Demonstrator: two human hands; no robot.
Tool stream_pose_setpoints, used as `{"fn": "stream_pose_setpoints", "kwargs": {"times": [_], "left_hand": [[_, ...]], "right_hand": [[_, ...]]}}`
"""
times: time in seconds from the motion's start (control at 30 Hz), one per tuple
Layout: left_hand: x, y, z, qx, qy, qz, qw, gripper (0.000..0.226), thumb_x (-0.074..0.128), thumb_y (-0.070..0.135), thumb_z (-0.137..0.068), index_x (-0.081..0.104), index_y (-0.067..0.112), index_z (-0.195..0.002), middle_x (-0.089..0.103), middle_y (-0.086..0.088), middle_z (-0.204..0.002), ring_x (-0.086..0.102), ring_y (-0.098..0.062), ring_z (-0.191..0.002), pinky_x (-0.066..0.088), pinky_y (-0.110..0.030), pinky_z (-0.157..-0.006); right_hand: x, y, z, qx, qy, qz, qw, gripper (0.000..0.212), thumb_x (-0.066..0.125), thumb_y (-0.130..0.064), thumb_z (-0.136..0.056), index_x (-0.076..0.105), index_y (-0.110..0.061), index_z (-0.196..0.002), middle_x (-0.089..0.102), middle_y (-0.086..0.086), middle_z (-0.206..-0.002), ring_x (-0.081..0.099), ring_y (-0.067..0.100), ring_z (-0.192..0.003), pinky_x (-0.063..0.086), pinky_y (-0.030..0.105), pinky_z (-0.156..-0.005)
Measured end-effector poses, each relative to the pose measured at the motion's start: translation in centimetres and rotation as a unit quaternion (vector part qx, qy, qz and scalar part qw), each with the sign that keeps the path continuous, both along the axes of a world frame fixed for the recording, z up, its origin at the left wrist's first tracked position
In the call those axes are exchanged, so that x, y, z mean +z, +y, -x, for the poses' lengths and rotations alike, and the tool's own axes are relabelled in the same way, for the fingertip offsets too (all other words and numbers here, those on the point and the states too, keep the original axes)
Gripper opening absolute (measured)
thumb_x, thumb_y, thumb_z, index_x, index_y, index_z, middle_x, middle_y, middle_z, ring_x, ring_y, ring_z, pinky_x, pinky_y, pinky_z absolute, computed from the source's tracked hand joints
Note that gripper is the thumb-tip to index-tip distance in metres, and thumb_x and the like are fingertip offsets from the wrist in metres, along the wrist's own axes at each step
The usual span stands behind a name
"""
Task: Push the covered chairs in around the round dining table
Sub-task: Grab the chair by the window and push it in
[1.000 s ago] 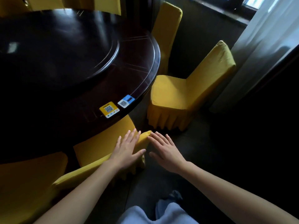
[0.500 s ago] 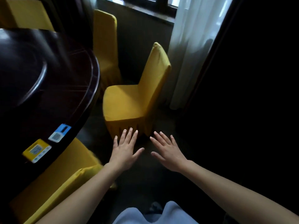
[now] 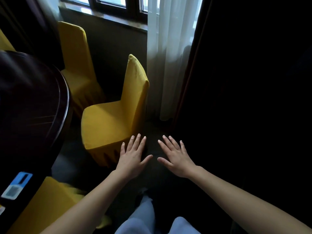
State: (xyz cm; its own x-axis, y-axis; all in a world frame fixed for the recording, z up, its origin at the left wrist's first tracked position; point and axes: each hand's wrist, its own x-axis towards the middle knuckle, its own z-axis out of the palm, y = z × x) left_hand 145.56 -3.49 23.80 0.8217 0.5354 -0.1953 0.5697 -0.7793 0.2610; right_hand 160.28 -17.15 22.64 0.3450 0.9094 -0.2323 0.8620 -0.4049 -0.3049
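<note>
A yellow covered chair [image 3: 109, 119] stands pulled out from the dark round table [image 3: 30, 105], its back toward the white curtain. My left hand [image 3: 133, 156] hovers open, fingers spread, over the chair's near corner; I cannot tell whether it touches. My right hand [image 3: 175, 156] is open too, held over the dark floor to the right of the chair. A second yellow chair [image 3: 76, 61] stands further back by the window. A third yellow chair [image 3: 45, 205] is at the bottom left, partly under the table's edge.
A white curtain [image 3: 170, 56] hangs right behind the pulled-out chair, with a dark drape [image 3: 236, 81] beside it and a window sill [image 3: 118, 19] above. Blue and white stickers [image 3: 16, 184] lie on the table's rim. My trouser legs [image 3: 152, 222] show below.
The view has swung right, away from the near chair that my left hand rested on. Both hands left it and now hover by the pulled-out chair, which looks closer.
</note>
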Motion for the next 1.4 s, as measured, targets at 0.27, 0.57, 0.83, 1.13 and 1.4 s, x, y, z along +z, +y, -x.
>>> {"fn": "stream_pose_setpoints", "kwargs": {"times": [0.27,0.57,0.83,1.13,1.4], "left_hand": [[-0.2,7.1,-8.3,-0.018,-0.002,-0.009,1.000,0.075,0.025,0.064,-0.090,-0.009,0.032,-0.149,-0.018,0.003,-0.158,-0.023,-0.016,-0.142,-0.011,-0.046,-0.114],[0.3,17.0,-18.1,-0.019,-0.054,-0.051,0.997,0.087,-0.001,0.077,-0.074,-0.012,0.033,-0.148,-0.017,0.005,-0.158,-0.027,-0.013,-0.139,-0.014,-0.044,-0.111],[1.3,22.7,-22.6,0.014,-0.033,-0.045,0.998,0.077,0.017,0.069,-0.086,-0.013,0.033,-0.147,-0.019,0.004,-0.158,-0.022,-0.017,-0.143,-0.014,-0.045,-0.112],[0.9,28.3,-27.1,0.099,-0.034,-0.033,0.994,0.078,0.018,0.069,-0.086,-0.011,0.031,-0.149,-0.016,0.003,-0.158,-0.019,-0.017,-0.144,-0.013,-0.047,-0.113],[1.7,33.0,-32.9,0.220,-0.054,-0.001,0.974,0.076,0.024,0.064,-0.090,-0.009,0.029,-0.149,-0.015,0.002,-0.159,-0.018,-0.017,-0.144,-0.009,-0.048,-0.115]], "right_hand": [[0.1,6.5,-7.7,-0.010,-0.006,-0.002,1.000,0.080,0.012,-0.070,-0.084,0.001,-0.031,-0.152,-0.012,-0.005,-0.160,-0.020,0.014,-0.145,-0.013,0.048,-0.114],[1.5,16.6,-17.6,-0.012,-0.018,-0.027,0.999,0.088,0.005,-0.074,-0.076,0.004,-0.030,-0.152,-0.008,-0.005,-0.161,-0.015,0.014,-0.146,-0.008,0.050,-0.115],[1.4,23.1,-22.1,0.009,-0.014,-0.054,0.998,0.081,0.016,-0.072,-0.084,-0.001,-0.032,-0.152,-0.011,-0.008,-0.160,-0.015,0.011,-0.146,-0.006,0.052,-0.116],[1.6,31.8,-28.8,0.084,-0.012,-0.062,0.994,0.075,0.024,-0.066,-0.090,-0.001,-0.032,-0.152,-0.013,-0.008,-0.160,-0.015,0.011,-0.146,-0.006,0.048,-0.116],[3.5,40.9,-38.1,0.201,-0.030,-0.065,0.977,0.070,0.031,-0.059,-0.095,-0.001,-0.032,-0.152,-0.013,-0.009,-0.160,-0.015,0.011,-0.146,-0.006,0.045,-0.118]]}}
